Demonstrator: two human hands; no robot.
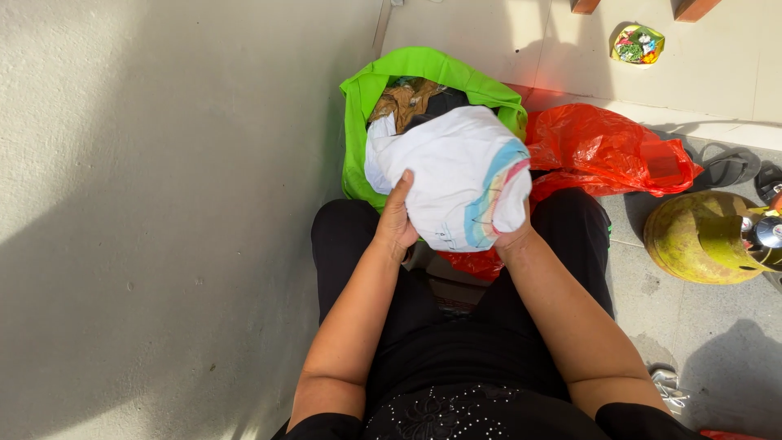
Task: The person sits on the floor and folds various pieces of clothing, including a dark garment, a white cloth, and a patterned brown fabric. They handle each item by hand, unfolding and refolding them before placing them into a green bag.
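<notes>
White cloth with a rainbow stripe fills the middle of my view: a bundled garment (460,175) held up over my lap, just above the mouth of a bright green bag (423,65) on the floor in front of my knees. My left hand (397,218) is closed on the near left edge of the bundle, thumb up over the fabric. My right hand (515,232) is mostly buried under the cloth at the lower right, so I can't tell how that grip sits; only the wrist shows.

As for progress, I'd judge the garment to be between the bag and my lap. It is gathered into a loose ball, neither spread out nor folded flat, and it is not resting in the bag. Sorting or folding it appears not yet done.

The green bag stands open and looks well filled. I can make out a brown patterned fabric (405,99) and something dark beside it near the top; deeper contents are hidden by the bundle. Just to the right lies a crumpled orange plastic bag (603,147), touching my right knee; what it contains I can't see. Further right sits a yellow-green gas cylinder (700,238), with a dark sandal (729,167) behind it.
</notes>
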